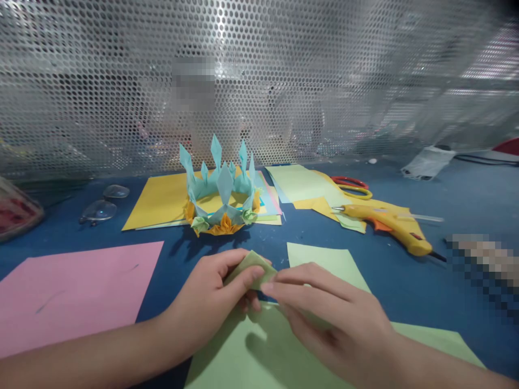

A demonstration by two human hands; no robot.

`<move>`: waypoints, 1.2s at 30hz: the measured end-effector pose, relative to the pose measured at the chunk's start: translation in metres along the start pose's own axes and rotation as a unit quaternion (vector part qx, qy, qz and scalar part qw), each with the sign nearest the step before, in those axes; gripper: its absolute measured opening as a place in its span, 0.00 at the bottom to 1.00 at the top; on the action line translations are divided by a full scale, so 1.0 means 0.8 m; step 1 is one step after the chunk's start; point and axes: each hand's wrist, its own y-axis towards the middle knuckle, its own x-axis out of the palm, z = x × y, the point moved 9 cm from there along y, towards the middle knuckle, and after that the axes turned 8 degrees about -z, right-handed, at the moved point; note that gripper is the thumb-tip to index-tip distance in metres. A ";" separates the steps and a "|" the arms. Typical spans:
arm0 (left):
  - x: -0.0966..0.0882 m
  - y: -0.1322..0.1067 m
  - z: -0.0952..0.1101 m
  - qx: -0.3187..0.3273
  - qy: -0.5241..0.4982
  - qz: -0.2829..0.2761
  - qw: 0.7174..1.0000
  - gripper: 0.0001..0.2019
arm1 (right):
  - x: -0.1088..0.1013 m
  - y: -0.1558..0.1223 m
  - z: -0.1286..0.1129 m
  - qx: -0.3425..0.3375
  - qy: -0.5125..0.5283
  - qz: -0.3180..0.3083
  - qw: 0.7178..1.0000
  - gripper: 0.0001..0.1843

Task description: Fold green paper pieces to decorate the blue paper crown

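A small folded piece of green paper (252, 262) is held up above the table. My left hand (208, 294) grips it, thumb on the near face and fingers behind. From the other side, the fingertips of my right hand (338, 308) close on its right edge. Below both hands lies a larger light green sheet (239, 359), partly covered by them. Just beyond stands a pale blue paper crown (225, 186) with pointed tips and orange and green folded pieces round its base.
Pink paper (81, 292) lies at left, near eyeglasses (99, 210). Yellow sheets (156, 200) lie under the crown. To the right are a yellow glue gun (389, 224), scissors (352, 186) and a white object (428, 161). A perforated metal screen (259, 81) closes the back.
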 end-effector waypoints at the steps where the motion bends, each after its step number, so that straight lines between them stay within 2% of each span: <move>1: 0.000 0.000 0.002 0.008 0.003 -0.001 1.000 0.11 | 0.000 0.001 -0.001 -0.002 0.008 -0.003 1.000 0.21; 5: 0.000 0.000 0.006 0.012 0.035 -0.007 0.999 0.09 | -0.002 0.002 0.004 0.005 0.014 0.008 1.000 0.23; 8: 0.003 -0.001 0.008 0.005 0.063 -0.021 0.998 0.08 | -0.005 0.003 0.015 0.038 0.018 0.017 0.999 0.17; 11: 0.006 -0.003 0.010 0.004 0.087 -0.038 0.995 0.06 | -0.007 0.004 0.017 0.041 0.007 0.016 0.999 0.13; 19: 0.024 -0.003 0.012 0.018 0.079 -0.131 0.988 0.07 | -0.011 0.004 0.022 0.066 0.007 0.020 0.998 0.08; 23: 0.025 -0.005 0.014 0.017 0.139 -0.130 0.982 0.04 | -0.013 0.005 0.019 0.060 0.014 0.037 0.997 0.05; 28: 0.028 -0.005 0.017 0.034 0.187 -0.125 0.974 0.09 | -0.015 0.009 0.016 0.062 0.034 0.056 0.996 0.07; 36: 0.027 -0.005 0.018 0.040 0.176 -0.106 0.978 0.11 | -0.010 0.008 0.018 0.080 0.045 0.051 0.994 0.08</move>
